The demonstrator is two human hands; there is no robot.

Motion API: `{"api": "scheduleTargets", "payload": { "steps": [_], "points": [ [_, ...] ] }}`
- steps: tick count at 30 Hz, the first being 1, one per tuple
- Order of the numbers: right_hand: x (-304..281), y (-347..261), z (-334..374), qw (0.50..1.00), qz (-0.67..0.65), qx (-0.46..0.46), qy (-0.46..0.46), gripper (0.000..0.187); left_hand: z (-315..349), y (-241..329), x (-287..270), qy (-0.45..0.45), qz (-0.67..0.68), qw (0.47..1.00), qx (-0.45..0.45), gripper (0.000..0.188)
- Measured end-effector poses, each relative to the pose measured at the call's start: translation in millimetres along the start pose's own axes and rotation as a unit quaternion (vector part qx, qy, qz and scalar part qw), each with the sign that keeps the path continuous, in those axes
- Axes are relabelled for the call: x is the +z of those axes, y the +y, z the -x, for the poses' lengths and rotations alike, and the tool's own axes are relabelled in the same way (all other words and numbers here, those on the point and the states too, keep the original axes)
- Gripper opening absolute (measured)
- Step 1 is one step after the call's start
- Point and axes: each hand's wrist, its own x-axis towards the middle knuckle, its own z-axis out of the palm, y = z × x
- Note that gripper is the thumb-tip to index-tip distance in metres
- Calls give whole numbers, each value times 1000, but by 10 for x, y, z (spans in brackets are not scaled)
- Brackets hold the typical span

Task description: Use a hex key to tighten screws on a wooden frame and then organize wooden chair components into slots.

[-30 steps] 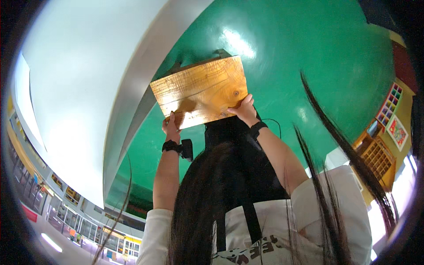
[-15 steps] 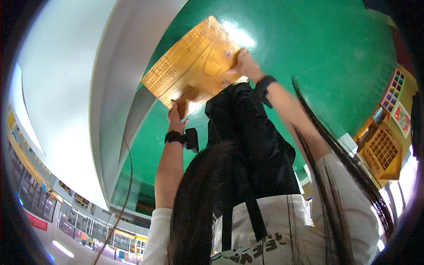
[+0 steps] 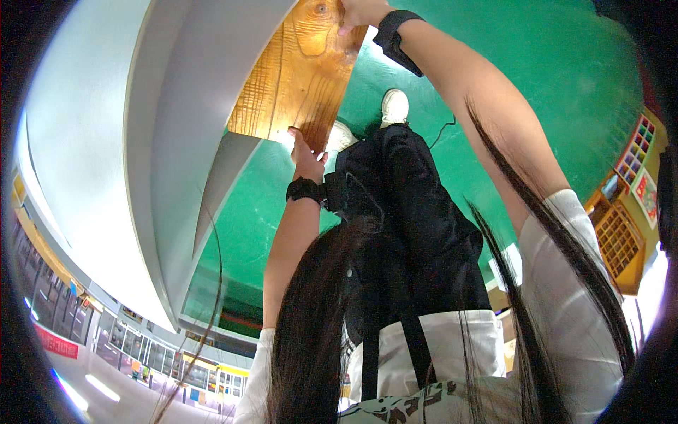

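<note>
A glossy yellow-brown wooden board (image 3: pixel 296 71) with dark grain and knots is held between my hands, its far end cut off by the top of the picture. My left hand (image 3: pixel 308 159) grips the near edge, thumb on the upper face and fingers beneath. At the far right edge, my right hand (image 3: pixel 364 13) is closed around the board, partly out of the picture. The board's left side reaches up to the large white panel (image 3: pixel 187 92); whether they touch I cannot tell. Each wrist wears a black strap.
Below the board is a green floor (image 3: pixel 537 92), with my white shoes (image 3: pixel 395 107) on it. The white panel curves along my left. A wooden lattice rack (image 3: pixel 619 239) stands at the far right. Strands of long dark hair hang across the view.
The board has moved away from me, toward the top of the picture, and turned more upright. Both hands have gone with it, my right arm reaching farther. My shoes have come into view.
</note>
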Motion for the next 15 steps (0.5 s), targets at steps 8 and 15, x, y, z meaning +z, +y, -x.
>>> {"api": "scheduleTargets", "payload": {
  "steps": [8,15],
  "points": [
    [230,469,-404,993,-93,-17,70,84,-32,35,104,-23,27,999,-38,75],
    [-5,-163,-66,988,73,122,60,61,-116,-55,-131,-118,81,988,-48,63]
  ]
}}
